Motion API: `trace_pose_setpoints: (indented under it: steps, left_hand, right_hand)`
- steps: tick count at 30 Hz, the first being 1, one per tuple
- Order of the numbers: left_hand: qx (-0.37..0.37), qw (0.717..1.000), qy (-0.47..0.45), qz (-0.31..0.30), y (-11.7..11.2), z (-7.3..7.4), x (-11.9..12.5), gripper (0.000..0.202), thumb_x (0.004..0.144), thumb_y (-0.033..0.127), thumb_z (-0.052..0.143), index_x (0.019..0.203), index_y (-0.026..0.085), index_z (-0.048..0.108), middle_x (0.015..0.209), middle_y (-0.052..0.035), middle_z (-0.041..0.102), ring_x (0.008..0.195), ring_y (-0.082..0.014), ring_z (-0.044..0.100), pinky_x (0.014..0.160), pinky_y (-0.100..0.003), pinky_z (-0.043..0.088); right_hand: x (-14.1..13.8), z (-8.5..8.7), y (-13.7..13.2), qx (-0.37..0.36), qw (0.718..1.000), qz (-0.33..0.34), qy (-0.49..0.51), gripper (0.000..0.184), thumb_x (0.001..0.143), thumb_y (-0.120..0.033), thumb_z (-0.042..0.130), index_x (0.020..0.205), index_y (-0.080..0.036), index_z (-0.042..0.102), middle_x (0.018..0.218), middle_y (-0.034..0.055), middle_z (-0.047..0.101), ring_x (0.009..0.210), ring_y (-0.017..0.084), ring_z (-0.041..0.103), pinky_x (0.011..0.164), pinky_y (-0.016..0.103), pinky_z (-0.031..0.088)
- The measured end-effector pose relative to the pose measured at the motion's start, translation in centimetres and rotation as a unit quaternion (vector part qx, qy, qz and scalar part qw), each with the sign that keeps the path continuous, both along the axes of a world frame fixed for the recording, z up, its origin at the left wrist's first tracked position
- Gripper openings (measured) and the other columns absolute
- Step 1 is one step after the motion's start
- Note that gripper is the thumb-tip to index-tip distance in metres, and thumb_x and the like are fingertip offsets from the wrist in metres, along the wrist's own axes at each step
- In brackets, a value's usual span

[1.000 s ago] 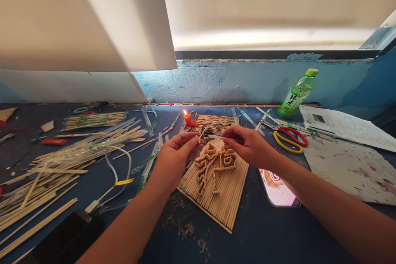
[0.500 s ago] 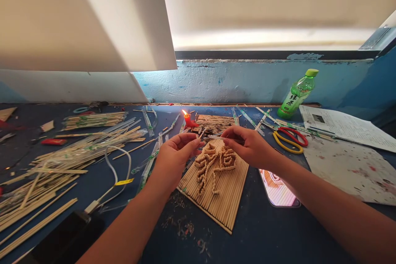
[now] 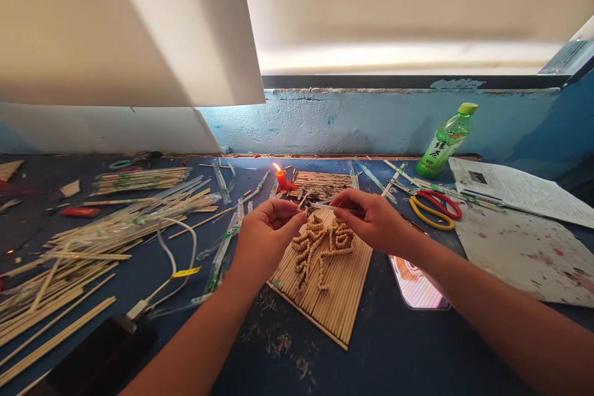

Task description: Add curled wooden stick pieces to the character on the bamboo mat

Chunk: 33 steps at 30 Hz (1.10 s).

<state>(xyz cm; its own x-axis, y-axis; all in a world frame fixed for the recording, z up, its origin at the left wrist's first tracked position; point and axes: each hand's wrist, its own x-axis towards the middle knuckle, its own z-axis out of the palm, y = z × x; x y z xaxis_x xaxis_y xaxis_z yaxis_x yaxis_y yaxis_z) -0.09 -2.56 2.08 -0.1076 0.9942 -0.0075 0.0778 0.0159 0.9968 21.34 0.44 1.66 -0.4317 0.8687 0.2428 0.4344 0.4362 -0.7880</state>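
Note:
Over the far part of a mat of light wooden sticks [image 3: 343, 297], both hands are raised and face each other. My right hand [image 3: 371, 216] pinches a thin whitish stick [image 3: 319, 205], pointing left. My left hand [image 3: 269, 232] is closed, thumb against fingertips; whatever it holds is too small to make out. Short stick pieces stand glued in curving rows [image 3: 325, 250] on the mat, just beneath the hands. Behind the left hand burns a red candle [image 3: 281, 180]. A second panel of dark-marked sticks [image 3: 325, 182] lies beyond the hands.
Bundled sticks and plastic wrappers [image 3: 139, 223] spread across the left, beside a white cable [image 3: 169, 247] and a black box [image 3: 102, 352]. To the right are a lit phone [image 3: 420, 291], red-and-yellow scissors [image 3: 436, 210], a green bottle [image 3: 445, 142] and papers [image 3: 524, 192].
My left hand has shifted slightly, its fingertips drawing closer together. The whitish stick in my right hand has moved slightly left. Other things stay as they were.

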Motion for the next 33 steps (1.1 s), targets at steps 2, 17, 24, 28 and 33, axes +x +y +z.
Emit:
trace_pose_setpoints:
  steps: [2,17,24,28,33]
  left_hand:
    - [0.002,1.000,0.002,0.002,0.0,-0.1,0.0,0.025,0.072,0.023,0.081,0.088,0.013,0.064,0.080,-0.0037,0.070,0.071,-0.0121,0.064,0.064,-0.021,0.054]
    - [0.002,1.000,0.017,0.013,0.2,-0.3,-0.3,0.025,0.071,0.024,0.081,0.087,0.014,0.064,0.082,-0.0037,0.071,0.073,-0.0124,0.065,0.066,-0.022,0.053]
    - [-0.005,1.000,0.004,0.001,0.3,-0.4,-0.2,0.024,0.072,0.022,0.080,0.088,0.014,0.064,0.083,-0.0033,0.070,0.075,-0.0122,0.064,0.069,-0.021,0.053]
    - [-0.010,1.000,-0.003,-0.002,0.3,-0.5,-0.2,0.025,0.071,0.022,0.080,0.089,0.013,0.064,0.082,-0.0034,0.069,0.075,-0.0120,0.064,0.068,-0.021,0.054]
    - [-0.012,0.999,-0.027,-0.012,0.0,-0.5,0.3,0.025,0.070,0.023,0.080,0.087,0.014,0.064,0.079,-0.0028,0.068,0.073,-0.0135,0.065,0.062,-0.022,0.055]
  right_hand:
    - [0.0,0.0,0.0,0.005,1.000,-0.002,-0.005,0.016,0.092,-0.031,0.055,0.101,-0.020,0.063,0.084,0.0028,0.067,0.072,0.014,0.057,0.063,0.028,0.044]
    - [0.4,-0.5,0.7,-0.043,0.998,0.005,0.046,0.015,0.092,-0.032,0.057,0.101,-0.021,0.063,0.090,0.0040,0.067,0.079,0.015,0.059,0.069,0.030,0.046]
    - [0.7,-0.1,1.6,-0.156,0.975,0.030,0.157,0.022,0.093,-0.039,0.055,0.100,-0.019,0.059,0.089,0.0065,0.070,0.068,0.013,0.056,0.065,0.029,0.044]
    - [2.2,-0.3,3.0,-0.094,0.989,-0.067,0.097,0.021,0.090,-0.039,0.056,0.096,-0.019,0.060,0.091,0.0081,0.071,0.079,0.017,0.062,0.072,0.033,0.046]
    - [4.8,-1.8,5.0,0.024,0.976,-0.181,-0.123,0.019,0.087,-0.035,0.057,0.087,-0.019,0.067,0.080,0.0067,0.070,0.071,0.019,0.061,0.066,0.034,0.044]
